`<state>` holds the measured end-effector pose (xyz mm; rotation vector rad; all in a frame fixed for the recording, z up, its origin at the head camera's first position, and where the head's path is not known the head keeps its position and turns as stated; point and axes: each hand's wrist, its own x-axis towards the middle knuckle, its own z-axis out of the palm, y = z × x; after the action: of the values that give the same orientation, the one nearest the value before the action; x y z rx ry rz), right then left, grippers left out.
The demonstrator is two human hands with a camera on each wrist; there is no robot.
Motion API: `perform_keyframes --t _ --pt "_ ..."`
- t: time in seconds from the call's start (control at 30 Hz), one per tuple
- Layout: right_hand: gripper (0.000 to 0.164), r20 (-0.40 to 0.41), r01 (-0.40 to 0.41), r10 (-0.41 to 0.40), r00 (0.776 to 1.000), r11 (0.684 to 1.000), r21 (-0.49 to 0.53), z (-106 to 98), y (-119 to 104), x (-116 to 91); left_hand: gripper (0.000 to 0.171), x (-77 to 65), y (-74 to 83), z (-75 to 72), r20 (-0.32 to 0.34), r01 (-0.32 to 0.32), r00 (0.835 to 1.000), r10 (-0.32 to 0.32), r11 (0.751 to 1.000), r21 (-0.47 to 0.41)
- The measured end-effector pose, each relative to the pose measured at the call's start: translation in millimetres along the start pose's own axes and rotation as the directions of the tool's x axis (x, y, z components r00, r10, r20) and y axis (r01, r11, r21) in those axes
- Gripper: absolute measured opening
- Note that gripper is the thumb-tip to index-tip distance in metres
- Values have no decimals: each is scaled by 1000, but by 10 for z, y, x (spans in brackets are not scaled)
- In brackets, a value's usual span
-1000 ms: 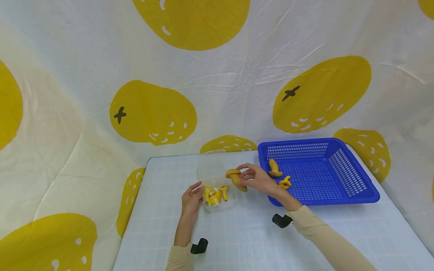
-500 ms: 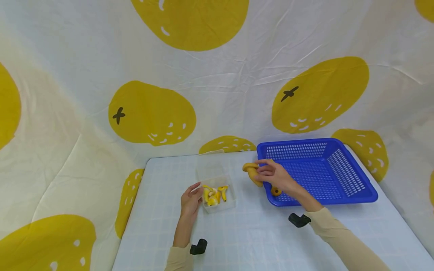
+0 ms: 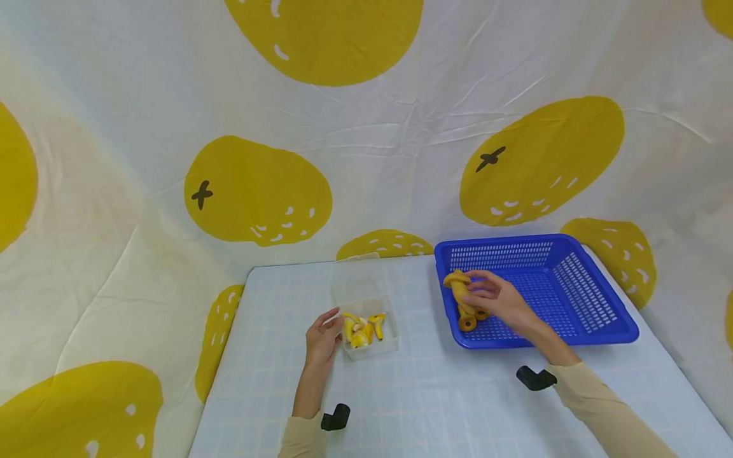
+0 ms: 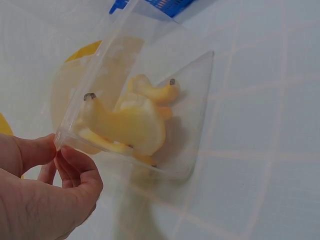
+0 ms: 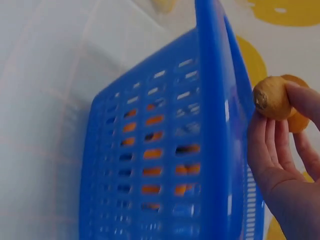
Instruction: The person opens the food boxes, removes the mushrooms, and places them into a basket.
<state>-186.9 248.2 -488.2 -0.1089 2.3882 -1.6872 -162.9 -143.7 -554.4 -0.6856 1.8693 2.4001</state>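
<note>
In the head view, my right hand pinches a tan model mushroom with a broad cap and thick stem. It is over the left end of a blue plastic basket. In the right wrist view the stem end faces the camera, gripped between thumb and fingers above the rim. Other mushrooms lie in the basket beneath it, partly hidden by the hand. My left hand pinches the left rim of a clear plastic box. Several yellow trumpet-shaped mushrooms with dark stem tips lie inside it.
The clear lid stands open behind the box. A pale checked cloth covers the table. Behind it hangs a white curtain with large yellow fruit prints. Black cameras sit at both wrists.
My right hand has carried the tan mushroom rightward, from above the clear box across the gap to over the blue basket. The left hand has stayed at the box's rim.
</note>
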Motion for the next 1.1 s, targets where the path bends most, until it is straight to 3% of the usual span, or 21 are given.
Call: perform_keyframes --t 0.6,0.87,1.1 --pt "70 -77 -74 64 995 987 -145 -453 460 -100 42 -6 3 16 -5 -4 1000 4 1000 1" --pt "74 -78 -145 131 988 966 -215 -570 558 -97 42 -6 -3 -1 -2 2 1000 -2 1000 12" --pt "70 -79 -249 236 968 932 -264 -631 650 -32 42 -7 -1 1 2 -5 1000 5 1000 0"
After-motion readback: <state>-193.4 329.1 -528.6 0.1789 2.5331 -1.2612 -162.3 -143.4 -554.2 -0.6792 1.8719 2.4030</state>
